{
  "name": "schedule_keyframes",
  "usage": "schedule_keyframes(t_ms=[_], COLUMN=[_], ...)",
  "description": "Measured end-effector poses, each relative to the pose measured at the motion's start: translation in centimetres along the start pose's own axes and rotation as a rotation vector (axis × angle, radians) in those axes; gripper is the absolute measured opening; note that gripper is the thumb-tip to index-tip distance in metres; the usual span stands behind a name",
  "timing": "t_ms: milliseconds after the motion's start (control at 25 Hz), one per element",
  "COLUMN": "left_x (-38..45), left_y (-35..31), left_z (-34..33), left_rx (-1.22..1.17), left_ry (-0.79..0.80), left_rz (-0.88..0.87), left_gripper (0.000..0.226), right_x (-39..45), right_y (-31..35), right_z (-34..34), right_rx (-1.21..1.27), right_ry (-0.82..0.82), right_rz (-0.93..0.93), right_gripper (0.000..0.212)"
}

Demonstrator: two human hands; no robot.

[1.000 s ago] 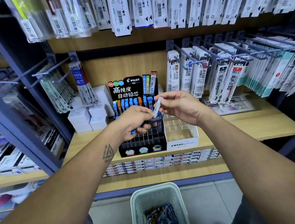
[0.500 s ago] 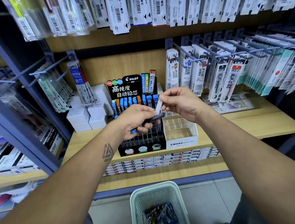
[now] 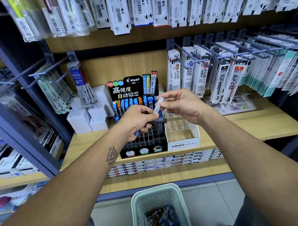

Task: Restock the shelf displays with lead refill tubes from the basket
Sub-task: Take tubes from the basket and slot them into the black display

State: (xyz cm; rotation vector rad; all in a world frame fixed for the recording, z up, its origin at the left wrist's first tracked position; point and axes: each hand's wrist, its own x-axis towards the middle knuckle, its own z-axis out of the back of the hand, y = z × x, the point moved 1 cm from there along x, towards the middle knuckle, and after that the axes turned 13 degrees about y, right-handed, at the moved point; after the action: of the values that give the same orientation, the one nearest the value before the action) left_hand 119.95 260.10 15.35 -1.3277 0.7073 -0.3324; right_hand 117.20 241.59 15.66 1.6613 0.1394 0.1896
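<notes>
My right hand (image 3: pixel 181 105) pinches a white lead refill tube (image 3: pixel 158 107) by its upper end, tilted, above the displays. My left hand (image 3: pixel 136 122) grips a small bunch of tubes; a dark one (image 3: pixel 160 120) sticks out to the right and a blue tip shows below the fingers. Both hands hover over the black Pilot display (image 3: pixel 142 144), whose back rows hold blue and orange tubes. To its right stands the white Mono display box (image 3: pixel 183 143) with clear dividers. A pale green basket (image 3: pixel 140 203) on the floor holds several dark and blue tubes.
White boxes (image 3: pixel 87 118) are stacked left of the Pilot display. Metal pegs with hanging refill packs (image 3: pixel 200 72) jut out at upper right and left. A row of small boxes (image 3: pixel 163 162) lines the shelf below. A blue upright post (image 3: pixel 17 140) stands at left.
My right hand has lifted the white tube slightly and tilted it, after dipping it towards the left hand's bunch. The left hand has stayed nearly in place.
</notes>
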Motion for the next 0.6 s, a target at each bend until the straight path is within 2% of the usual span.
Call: schedule_keyframes(t_ms=[160, 320, 480, 600], left_x=[0.2, 0.3, 0.1, 0.2], left_y=[0.0, -0.1, -0.7, -0.8], left_z=[-0.1, -0.4, -0.5, -0.4], left_rx=[0.005, 0.018, 0.03, 0.03], left_ry=[0.003, -0.012, -0.034, -0.027], left_rz=[-0.004, -0.007, -0.016, -0.023], left_gripper=[0.011, 0.016, 0.011, 0.012], right_x=[0.0, 0.4, 1.4, 2.4], right_y=[0.1, 0.5, 1.3, 0.4], right_z=[0.2, 0.4, 3.5, 4.4], right_rx=[-0.014, -0.097, -0.168, -0.444], right_ry=[-0.021, -0.066, -0.42, -0.506], right_rz=[0.026, 0.056, 0.095, 0.049], right_gripper=[0.032, 0.022, 0.016, 0.017])
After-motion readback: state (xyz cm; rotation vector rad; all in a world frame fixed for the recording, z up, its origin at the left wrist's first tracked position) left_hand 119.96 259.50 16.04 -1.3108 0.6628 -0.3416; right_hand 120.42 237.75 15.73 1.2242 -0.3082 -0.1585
